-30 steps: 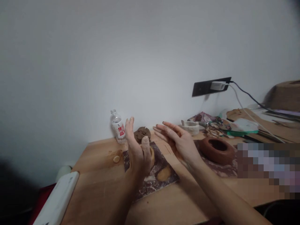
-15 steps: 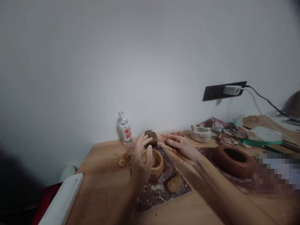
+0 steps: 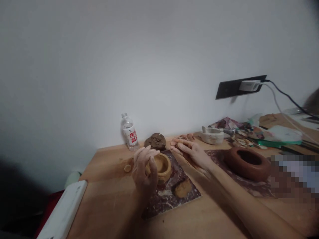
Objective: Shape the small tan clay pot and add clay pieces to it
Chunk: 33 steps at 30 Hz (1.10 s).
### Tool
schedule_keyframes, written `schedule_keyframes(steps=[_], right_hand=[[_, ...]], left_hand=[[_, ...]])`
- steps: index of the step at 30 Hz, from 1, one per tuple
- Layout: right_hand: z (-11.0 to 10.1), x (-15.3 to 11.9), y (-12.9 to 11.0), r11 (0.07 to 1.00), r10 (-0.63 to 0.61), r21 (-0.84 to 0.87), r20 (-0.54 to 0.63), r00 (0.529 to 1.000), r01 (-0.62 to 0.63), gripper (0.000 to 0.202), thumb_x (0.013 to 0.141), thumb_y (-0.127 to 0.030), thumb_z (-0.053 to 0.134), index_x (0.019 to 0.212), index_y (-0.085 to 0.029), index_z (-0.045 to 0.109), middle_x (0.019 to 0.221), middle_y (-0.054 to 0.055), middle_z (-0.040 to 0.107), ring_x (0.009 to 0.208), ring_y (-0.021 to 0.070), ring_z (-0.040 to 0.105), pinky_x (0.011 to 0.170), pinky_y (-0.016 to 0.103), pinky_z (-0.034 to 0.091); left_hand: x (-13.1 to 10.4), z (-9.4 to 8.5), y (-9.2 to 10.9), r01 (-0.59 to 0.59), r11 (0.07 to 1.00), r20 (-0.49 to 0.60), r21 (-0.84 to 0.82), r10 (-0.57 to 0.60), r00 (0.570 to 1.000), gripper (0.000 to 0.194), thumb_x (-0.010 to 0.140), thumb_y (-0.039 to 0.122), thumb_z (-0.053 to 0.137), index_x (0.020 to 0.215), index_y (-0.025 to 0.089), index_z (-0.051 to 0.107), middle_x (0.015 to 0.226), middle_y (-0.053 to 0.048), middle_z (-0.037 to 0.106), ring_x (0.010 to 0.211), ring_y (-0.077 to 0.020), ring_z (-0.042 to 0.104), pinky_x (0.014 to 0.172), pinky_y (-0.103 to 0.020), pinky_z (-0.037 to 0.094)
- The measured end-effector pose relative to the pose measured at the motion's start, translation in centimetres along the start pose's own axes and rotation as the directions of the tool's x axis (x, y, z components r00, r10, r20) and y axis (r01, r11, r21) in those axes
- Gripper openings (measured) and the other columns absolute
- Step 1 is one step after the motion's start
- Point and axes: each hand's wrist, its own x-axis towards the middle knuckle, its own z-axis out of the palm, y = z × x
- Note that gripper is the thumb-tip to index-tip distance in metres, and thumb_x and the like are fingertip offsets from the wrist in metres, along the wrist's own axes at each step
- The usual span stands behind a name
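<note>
My left hand [image 3: 145,168] is open at the left side of a yellowish clay bowl [image 3: 164,167], its fingers curved and partly covering the rim. Whether it touches the bowl is unclear. Beyond the bowl's right side, my right hand [image 3: 190,152] is stretched out with its fingers extended and nothing visible in it. Under the bowl lies a dark marbled board [image 3: 171,200], which also bears a flat yellowish clay piece [image 3: 183,188]. A lump of dark brown clay [image 3: 156,141] sits behind the bowl, near the wall.
A water bottle [image 3: 131,134] stands at the back left, and a small ring-like piece [image 3: 127,168] lies before it. To the right are a reddish-brown clay ring [image 3: 246,164], a whitish bowl [image 3: 211,135] and a green-edged sheet [image 3: 279,142]. A white bar [image 3: 63,209] lines the left edge.
My left hand has moved left and tipped its fingers over toward the right, uncovering the dark clay lump. My right hand stays outstretched. The whole view has shifted slightly.
</note>
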Motion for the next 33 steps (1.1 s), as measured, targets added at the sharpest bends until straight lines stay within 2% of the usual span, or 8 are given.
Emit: schedule_keyframes(steps=[5,10,12,17,22,25,29,33], right_hand=[[0.0,-0.3,-0.1,0.991,-0.067,-0.113,0.024,0.997,0.069,0.019,0.073,-0.035,0.076,0.08,-0.017,0.072,0.072,0.0,0.065,0.059,0.0075,0.055,0.056,0.017,0.045],[-0.1,-0.2,0.6,0.983,-0.093,-0.159,0.006,0.996,0.092,0.024,0.073,-0.037,0.077,0.084,-0.016,0.072,0.069,0.0,0.065,0.051,0.0051,0.046,0.043,0.016,0.033],[0.0,-0.2,0.6,0.992,-0.059,-0.108,0.016,0.998,0.06,0.029,0.072,-0.037,0.078,0.092,-0.016,0.073,0.08,0.003,0.069,0.054,0.0056,0.05,0.047,0.017,0.039],[0.7,-0.8,0.1,0.998,0.04,0.037,0.095,0.995,-0.044,0.032,0.072,-0.032,0.078,0.1,-0.017,0.073,0.102,0.009,0.072,0.086,0.0142,0.066,0.081,0.025,0.052],[1.0,-1.3,0.2,0.996,0.069,0.045,0.087,0.994,-0.074,0.034,0.065,-0.029,0.083,0.095,-0.017,0.074,0.083,0.004,0.071,0.07,0.0088,0.065,0.065,0.016,0.053],[1.1,-1.4,0.3,0.996,0.069,0.057,0.112,0.991,-0.075,0.031,0.064,-0.034,0.084,0.085,-0.014,0.074,0.081,0.005,0.071,0.07,0.0104,0.066,0.066,0.017,0.054],[1.1,-1.4,0.3,0.998,0.053,0.041,0.087,0.995,-0.057,0.026,0.064,-0.032,0.084,0.079,-0.014,0.072,0.077,0.004,0.07,0.063,0.0084,0.064,0.06,0.015,0.053],[1.0,-1.4,0.3,0.998,0.059,-0.008,0.106,0.993,-0.058,0.029,0.067,-0.037,0.081,0.081,-0.013,0.072,0.074,0.004,0.068,0.054,0.006,0.059,0.045,0.012,0.046]], left_hand=[[0.0,-0.4,0.4,-0.151,0.988,0.105,0.016,0.149,0.983,0.029,0.082,0.002,0.052,0.108,0.014,0.057,0.093,-0.01,0.072,0.097,-0.0204,0.066,0.099,-0.045,0.044],[-0.1,-0.2,0.1,-0.217,0.976,0.132,0.029,0.212,0.968,0.029,0.081,0.002,0.052,0.108,0.014,0.056,0.089,-0.009,0.073,0.093,-0.0201,0.068,0.1,-0.046,0.044],[-0.2,-0.1,-0.1,-0.224,0.974,0.135,0.035,0.217,0.967,0.029,0.081,0.003,0.052,0.108,0.014,0.055,0.088,-0.01,0.074,0.092,-0.0208,0.068,0.098,-0.046,0.045],[-0.1,-0.2,0.0,-0.221,0.974,0.148,0.05,0.212,0.966,0.032,0.082,0.003,0.05,0.11,0.017,0.054,0.092,-0.008,0.074,0.088,-0.0189,0.069,0.1,-0.044,0.043],[-0.1,-0.2,0.1,-0.214,0.975,0.167,0.063,0.201,0.965,0.037,0.081,0.004,0.051,0.115,0.018,0.052,0.091,-0.007,0.074,0.089,-0.0185,0.069,0.101,-0.043,0.042],[-0.1,0.0,0.2,-0.221,0.973,0.157,0.065,0.209,0.965,0.036,0.081,0.003,0.051,0.114,0.017,0.052,0.09,-0.006,0.074,0.087,-0.0177,0.069,0.099,-0.041,0.043],[0.2,0.3,0.3,0.006,0.999,0.143,0.049,-0.013,0.99,0.018,0.088,0.01,0.047,0.094,0.019,0.062,0.094,-0.007,0.073,0.1,-0.0188,0.065,0.095,-0.037,0.047],[0.5,0.3,0.4,0.224,0.971,0.251,-0.08,-0.198,0.947,0.026,0.092,0.015,0.044,0.083,0.02,0.068,0.089,-0.003,0.072,0.103,-0.0161,0.062,0.096,-0.033,0.046]])
